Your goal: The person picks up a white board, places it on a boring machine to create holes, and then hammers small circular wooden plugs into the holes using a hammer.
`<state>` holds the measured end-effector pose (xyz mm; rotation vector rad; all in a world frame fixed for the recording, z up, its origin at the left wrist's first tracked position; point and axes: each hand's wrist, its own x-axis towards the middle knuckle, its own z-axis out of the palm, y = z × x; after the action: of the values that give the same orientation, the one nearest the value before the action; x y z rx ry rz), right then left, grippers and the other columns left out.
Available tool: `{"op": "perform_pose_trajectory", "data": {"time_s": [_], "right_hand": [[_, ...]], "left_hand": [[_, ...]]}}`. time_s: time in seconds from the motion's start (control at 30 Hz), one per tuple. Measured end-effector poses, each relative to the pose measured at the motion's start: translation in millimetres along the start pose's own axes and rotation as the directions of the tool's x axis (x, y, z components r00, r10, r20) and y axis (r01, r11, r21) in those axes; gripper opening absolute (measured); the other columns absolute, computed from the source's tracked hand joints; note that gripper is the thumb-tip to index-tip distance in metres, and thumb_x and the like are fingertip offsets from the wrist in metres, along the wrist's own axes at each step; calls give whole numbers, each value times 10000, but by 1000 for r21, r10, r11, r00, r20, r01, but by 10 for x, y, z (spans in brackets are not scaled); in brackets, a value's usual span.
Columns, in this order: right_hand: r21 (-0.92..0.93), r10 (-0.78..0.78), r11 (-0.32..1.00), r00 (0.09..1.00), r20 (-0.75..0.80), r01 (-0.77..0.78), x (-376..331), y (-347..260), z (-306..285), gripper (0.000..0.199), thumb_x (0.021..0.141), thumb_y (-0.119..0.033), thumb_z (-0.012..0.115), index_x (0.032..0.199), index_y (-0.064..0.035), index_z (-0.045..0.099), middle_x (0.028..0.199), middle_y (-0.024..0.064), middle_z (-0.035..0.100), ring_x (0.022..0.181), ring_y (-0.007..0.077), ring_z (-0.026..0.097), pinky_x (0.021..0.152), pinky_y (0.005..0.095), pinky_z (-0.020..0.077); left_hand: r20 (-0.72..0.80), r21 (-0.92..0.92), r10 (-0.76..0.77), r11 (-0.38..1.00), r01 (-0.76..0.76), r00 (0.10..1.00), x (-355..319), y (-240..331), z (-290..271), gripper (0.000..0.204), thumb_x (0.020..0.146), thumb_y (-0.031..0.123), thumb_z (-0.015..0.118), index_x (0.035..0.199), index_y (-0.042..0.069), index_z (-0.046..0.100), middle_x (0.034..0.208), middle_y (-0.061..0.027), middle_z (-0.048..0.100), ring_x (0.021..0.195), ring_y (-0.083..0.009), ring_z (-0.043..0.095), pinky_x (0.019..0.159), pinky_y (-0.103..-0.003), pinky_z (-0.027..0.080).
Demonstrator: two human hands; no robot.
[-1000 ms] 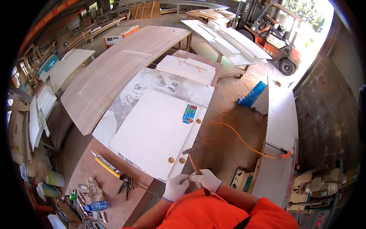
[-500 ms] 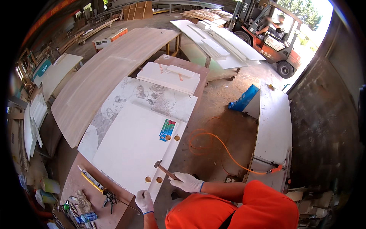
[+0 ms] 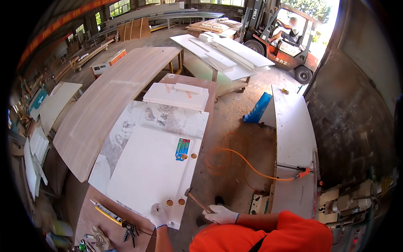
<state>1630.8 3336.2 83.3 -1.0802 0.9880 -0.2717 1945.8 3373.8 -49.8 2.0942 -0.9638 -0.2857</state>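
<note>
White knitted gloves cover both my hands. My right hand point(image 3: 223, 215) grips the wooden handle of a hammer point(image 3: 198, 200), whose metal head is by the right edge of the white panel point(image 3: 142, 168). At the panel's near end, my left hand point(image 3: 158, 215) is closed with its fingertips together. Whatever they may hold is too small to tell. Two round holes point(image 3: 169, 202) lie just ahead and to the right of that hand. Farther up the panel, near another pair of holes, rests a small blue, green and red packet point(image 3: 182, 148).
A caulking gun point(image 3: 109, 213) lies left on the brown table. Stacked white boards point(image 3: 176, 95) sit beyond the panel. An orange hose point(image 3: 247, 164) loops across the floor towards a white bench point(image 3: 294, 126) at right. A person sits in a forklift point(image 3: 285, 42) at the far right.
My left hand has moved forward on the panel, closer to the near holes. The hammer has shifted right, from over the panel to its edge. The view has tilted up somewhat.
</note>
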Motion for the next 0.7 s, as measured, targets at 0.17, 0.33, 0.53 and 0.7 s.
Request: {"op": "perform_pose_trajectory", "data": {"time_s": [0.17, 0.33, 0.53, 0.7], "right_hand": [[-321, -142, 937, 990, 7, 137, -6, 18, -80, 389, 1008, -372, 576, 1107, 2, 607, 831, 120, 650, 739, 242, 631, 702, 364, 491], [-579, -145, 810, 988, -50, 89, 118, 89, -153, 496, 1011, -462, 532, 1114, 20, 580, 946, 264, 676, 917, 426, 657, 810, 462, 483], [-601, -188, 792, 980, -64, 113, 293, 48, -47, 410, 1017, -399, 528, 1047, 6, 584, 886, 291, 655, 890, 464, 657, 776, 474, 489], [-514, -308, 833, 943, -126, 204, 301, 165, -23, 378, 1004, -379, 551, 995, -3, 581, 847, 287, 649, 850, 466, 650, 723, 522, 479]], "left_hand": [[38, -2, -7, 1000, 7, 999, 10, 98, -24, 182, 930, 195, 624, 998, 60, 726, 913, -178, 732, 818, -342, 717, 758, -423, 552], [69, -76, 68, 995, -63, 995, 62, 118, 119, 190, 939, 165, 609, 1031, 35, 713, 975, -198, 725, 901, -348, 708, 828, -410, 545], [118, -64, 37, 998, -30, 992, 105, -20, 103, 201, 950, 130, 584, 1034, -8, 705, 1011, -213, 711, 980, -360, 684, 894, -412, 528], [100, 71, 95, 992, -102, 990, 105, -11, 245, 203, 929, 219, 612, 1015, 93, 746, 957, -177, 721, 922, -384, 690, 826, -471, 543]]}}
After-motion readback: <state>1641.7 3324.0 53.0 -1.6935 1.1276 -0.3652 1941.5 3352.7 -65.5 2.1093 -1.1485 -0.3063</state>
